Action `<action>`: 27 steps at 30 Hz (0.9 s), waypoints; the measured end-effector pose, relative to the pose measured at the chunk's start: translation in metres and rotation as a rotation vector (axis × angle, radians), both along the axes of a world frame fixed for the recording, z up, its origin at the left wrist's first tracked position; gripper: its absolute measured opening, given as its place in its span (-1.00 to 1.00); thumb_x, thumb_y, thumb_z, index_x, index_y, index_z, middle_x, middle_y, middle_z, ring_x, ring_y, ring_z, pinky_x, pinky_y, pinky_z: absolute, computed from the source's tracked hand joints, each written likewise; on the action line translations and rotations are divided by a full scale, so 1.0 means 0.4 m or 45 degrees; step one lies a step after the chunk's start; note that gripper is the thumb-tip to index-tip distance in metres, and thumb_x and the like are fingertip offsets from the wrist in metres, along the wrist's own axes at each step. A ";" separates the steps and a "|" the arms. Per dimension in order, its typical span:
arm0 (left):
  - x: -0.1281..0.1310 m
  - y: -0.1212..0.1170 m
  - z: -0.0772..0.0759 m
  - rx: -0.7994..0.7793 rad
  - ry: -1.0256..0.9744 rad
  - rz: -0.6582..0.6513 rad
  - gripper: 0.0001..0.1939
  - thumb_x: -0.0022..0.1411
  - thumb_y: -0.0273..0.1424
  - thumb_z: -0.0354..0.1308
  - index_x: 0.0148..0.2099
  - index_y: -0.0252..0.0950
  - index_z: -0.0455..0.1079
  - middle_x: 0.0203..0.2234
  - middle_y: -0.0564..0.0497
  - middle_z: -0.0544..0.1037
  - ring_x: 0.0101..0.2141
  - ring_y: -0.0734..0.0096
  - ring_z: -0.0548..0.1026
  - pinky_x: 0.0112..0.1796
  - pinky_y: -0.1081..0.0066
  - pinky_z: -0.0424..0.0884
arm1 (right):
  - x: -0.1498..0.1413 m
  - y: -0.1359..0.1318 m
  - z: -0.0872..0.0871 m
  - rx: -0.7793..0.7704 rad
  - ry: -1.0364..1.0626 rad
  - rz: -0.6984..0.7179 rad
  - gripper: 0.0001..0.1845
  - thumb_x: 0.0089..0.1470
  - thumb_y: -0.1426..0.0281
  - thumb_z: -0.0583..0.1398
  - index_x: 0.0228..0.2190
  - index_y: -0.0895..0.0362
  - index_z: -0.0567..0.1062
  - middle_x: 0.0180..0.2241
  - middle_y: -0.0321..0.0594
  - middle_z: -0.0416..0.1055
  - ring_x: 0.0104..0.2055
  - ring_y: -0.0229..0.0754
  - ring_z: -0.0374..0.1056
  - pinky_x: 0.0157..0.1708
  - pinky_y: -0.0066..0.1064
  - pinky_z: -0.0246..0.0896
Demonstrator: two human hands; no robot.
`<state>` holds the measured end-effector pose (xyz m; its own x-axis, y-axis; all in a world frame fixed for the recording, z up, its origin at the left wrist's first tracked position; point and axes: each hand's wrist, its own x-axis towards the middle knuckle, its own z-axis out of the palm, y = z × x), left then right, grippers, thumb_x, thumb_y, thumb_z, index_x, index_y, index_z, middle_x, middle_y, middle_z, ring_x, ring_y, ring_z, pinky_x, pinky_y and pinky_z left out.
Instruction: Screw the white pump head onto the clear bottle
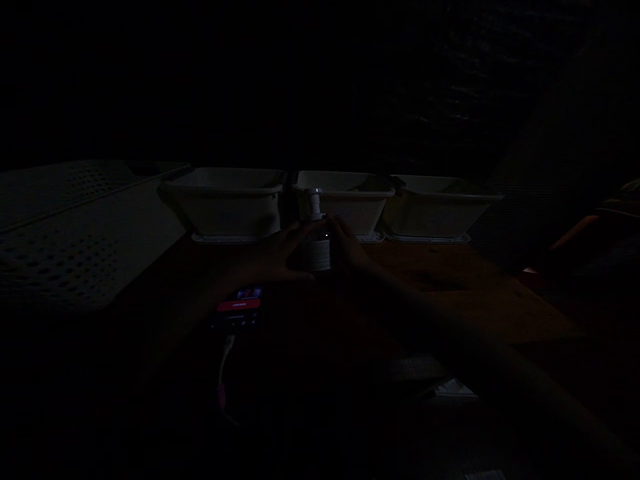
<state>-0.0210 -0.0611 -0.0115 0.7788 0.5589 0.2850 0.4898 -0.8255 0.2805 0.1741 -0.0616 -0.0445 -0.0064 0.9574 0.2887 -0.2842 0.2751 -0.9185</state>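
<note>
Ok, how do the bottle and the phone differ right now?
Pose: the bottle is upright, while the phone looks to lie face up.
Light: the phone's screen glows, with a red band; the bottle is pale and dim.
Place: the bottle is between the left hand and right hand; the phone is nearer the camera, with a cable at its near end.
Shared: both are in front of the tubs.

Deep gloom covers nearly everything, the far side almost black, with a phone screen (239,306) glowing at near left, a tiny glint on the bottle (317,256) and pale tubs (235,210) barely lit.
</note>
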 end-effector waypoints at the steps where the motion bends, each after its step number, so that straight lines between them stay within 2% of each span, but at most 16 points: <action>1: 0.000 0.000 0.000 -0.001 -0.001 0.004 0.07 0.13 -0.06 0.31 0.44 0.07 -0.34 0.42 -0.10 -0.15 0.36 -0.08 -0.01 0.21 -0.04 0.20 | 0.004 0.003 0.003 0.077 -0.046 -0.077 -0.67 0.07 0.08 0.23 -0.24 0.05 0.46 -0.22 -0.29 0.46 -0.06 -0.12 0.37 0.00 -0.30 0.27; 3: 0.001 -0.001 0.001 0.002 -0.005 0.011 0.07 0.13 -0.06 0.31 0.44 0.08 -0.34 0.42 -0.09 -0.13 0.36 -0.09 -0.01 0.21 -0.04 0.20 | 0.010 0.009 0.008 0.172 -0.123 -0.141 -0.71 0.08 0.12 0.24 -0.29 0.07 0.48 -0.23 -0.26 0.48 -0.04 -0.10 0.36 0.05 -0.26 0.23; 4: 0.001 0.000 0.000 0.008 -0.009 0.012 0.07 0.13 -0.07 0.31 0.44 0.09 -0.35 0.42 -0.08 -0.13 0.36 -0.09 0.00 0.21 -0.04 0.20 | 0.011 0.011 0.009 0.161 -0.134 -0.103 -0.70 0.10 0.11 0.22 -0.29 0.08 0.50 -0.23 -0.24 0.49 -0.03 -0.09 0.36 0.07 -0.23 0.22; 9: -0.002 0.006 -0.006 0.017 -0.016 0.010 0.09 0.11 -0.06 0.33 0.44 0.08 -0.34 0.42 -0.09 -0.14 0.35 -0.12 0.02 0.20 -0.03 0.22 | 0.008 0.023 0.001 -0.082 0.045 0.216 -0.60 0.17 0.04 0.12 -0.24 0.09 0.52 -0.21 -0.15 0.53 -0.08 -0.02 0.42 0.00 -0.10 0.29; 12: -0.001 0.005 -0.004 0.018 -0.015 0.014 0.08 0.10 -0.05 0.33 0.44 0.09 -0.32 0.42 -0.08 -0.12 0.35 -0.12 -0.01 0.21 -0.06 0.19 | 0.004 0.027 -0.008 -0.193 0.141 0.304 -0.58 0.18 0.04 0.10 -0.20 0.11 0.50 -0.20 -0.14 0.54 -0.08 0.00 0.44 -0.05 -0.11 0.34; 19: 0.003 -0.018 0.016 -0.040 0.001 0.021 0.06 0.13 -0.09 0.32 0.44 0.11 -0.33 0.41 -0.09 -0.13 0.35 -0.16 -0.01 0.19 -0.11 0.22 | -0.010 -0.001 -0.004 -0.479 0.286 0.366 -0.50 0.18 0.00 0.05 -0.16 0.15 0.47 -0.29 -0.10 0.53 -0.29 -0.01 0.46 -0.22 -0.10 0.40; 24: 0.003 -0.018 0.011 -0.025 -0.021 0.019 0.07 0.09 -0.08 0.35 0.43 0.14 -0.29 0.41 -0.10 -0.10 0.34 -0.21 0.01 0.17 -0.17 0.23 | -0.019 -0.032 0.016 -0.489 0.389 0.432 -0.52 0.19 0.02 0.06 -0.15 0.15 0.46 -0.33 -0.11 0.51 -0.32 -0.07 0.45 -0.28 -0.21 0.41; 27: 0.004 -0.014 0.008 0.013 -0.046 -0.028 0.07 0.08 -0.10 0.37 0.43 0.12 -0.26 0.41 -0.10 -0.11 0.34 -0.18 0.02 0.17 -0.15 0.23 | -0.025 -0.042 0.020 -0.538 0.395 0.364 -0.53 0.21 0.02 0.04 -0.19 0.16 0.46 -0.39 -0.12 0.49 -0.39 -0.12 0.43 -0.39 -0.30 0.38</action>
<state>-0.0193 -0.0669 -0.0081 0.7801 0.5383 0.3188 0.4610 -0.8391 0.2887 0.1641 -0.0784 -0.0365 -0.2573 0.9624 -0.0877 -0.5653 -0.2235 -0.7940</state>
